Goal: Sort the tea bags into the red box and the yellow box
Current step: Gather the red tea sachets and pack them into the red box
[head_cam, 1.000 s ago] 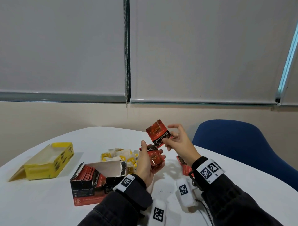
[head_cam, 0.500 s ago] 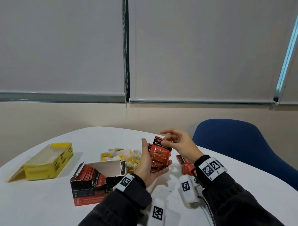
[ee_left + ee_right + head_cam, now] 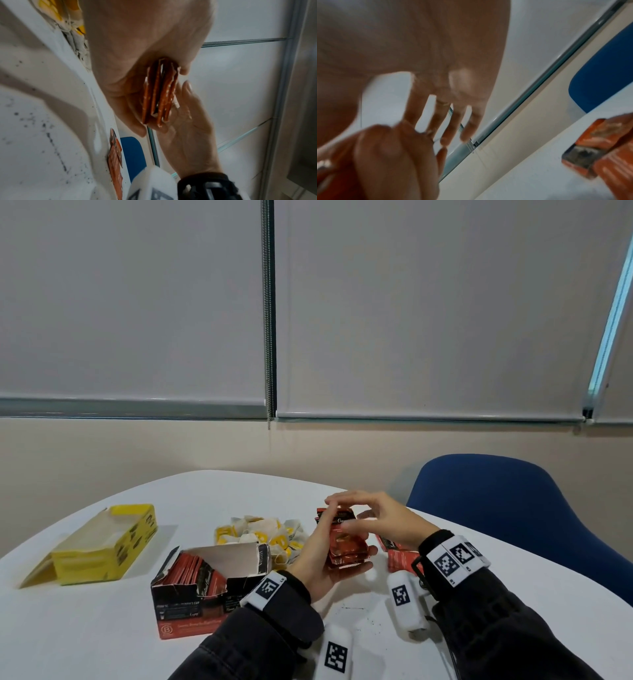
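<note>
My left hand (image 3: 320, 556) grips a stack of red tea bags (image 3: 346, 546) upright above the white table (image 3: 102, 628); the left wrist view shows the stack (image 3: 159, 94) edge-on between thumb and fingers. My right hand (image 3: 376, 518) hovers at the stack's top and front with fingers spread and straight, touching it and holding nothing. The red box (image 3: 205, 587) stands open to the left with red tea bags inside. Further left lies the open yellow box (image 3: 102, 546). A pile of yellow-tagged tea bags (image 3: 260, 535) sits behind the red box.
More red tea bags (image 3: 397, 556) lie on the table under my right wrist, also seen as red tea bags (image 3: 599, 142) in the right wrist view. A blue chair (image 3: 513, 525) stands at the table's far right edge. Dark specks dot the table near me.
My right hand brought a single red tea bag down onto the stack in my left hand and let it go. Its fingers now spread over the stack.
</note>
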Demonstrator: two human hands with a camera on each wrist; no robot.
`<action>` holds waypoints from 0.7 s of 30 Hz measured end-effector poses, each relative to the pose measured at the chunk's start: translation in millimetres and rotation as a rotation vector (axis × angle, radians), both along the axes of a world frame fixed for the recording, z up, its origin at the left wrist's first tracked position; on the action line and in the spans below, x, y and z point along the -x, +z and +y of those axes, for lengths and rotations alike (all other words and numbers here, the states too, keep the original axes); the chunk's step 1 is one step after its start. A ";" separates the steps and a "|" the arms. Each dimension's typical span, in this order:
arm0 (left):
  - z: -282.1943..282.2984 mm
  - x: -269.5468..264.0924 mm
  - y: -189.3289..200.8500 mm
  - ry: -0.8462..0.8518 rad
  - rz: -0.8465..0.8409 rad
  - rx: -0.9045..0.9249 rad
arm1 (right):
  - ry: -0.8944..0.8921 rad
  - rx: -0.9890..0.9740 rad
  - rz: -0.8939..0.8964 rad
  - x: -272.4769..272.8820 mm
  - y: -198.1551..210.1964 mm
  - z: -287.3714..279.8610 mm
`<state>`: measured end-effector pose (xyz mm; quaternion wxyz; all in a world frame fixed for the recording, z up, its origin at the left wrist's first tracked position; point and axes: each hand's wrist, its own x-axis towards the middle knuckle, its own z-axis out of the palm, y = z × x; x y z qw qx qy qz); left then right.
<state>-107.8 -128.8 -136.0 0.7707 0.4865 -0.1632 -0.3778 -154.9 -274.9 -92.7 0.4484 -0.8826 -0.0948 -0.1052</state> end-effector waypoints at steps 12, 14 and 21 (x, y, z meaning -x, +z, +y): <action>2.2 -1.4 4.5 -0.003 0.201 0.038 | -0.032 0.307 0.171 1.1 -2.7 0.1; 2.1 -2.2 3.4 -0.005 0.216 0.049 | -0.038 0.289 0.159 1.8 -2.0 -0.5; 1.6 1.9 6.3 -0.024 0.192 0.081 | -0.034 0.346 0.171 6.7 1.0 -3.4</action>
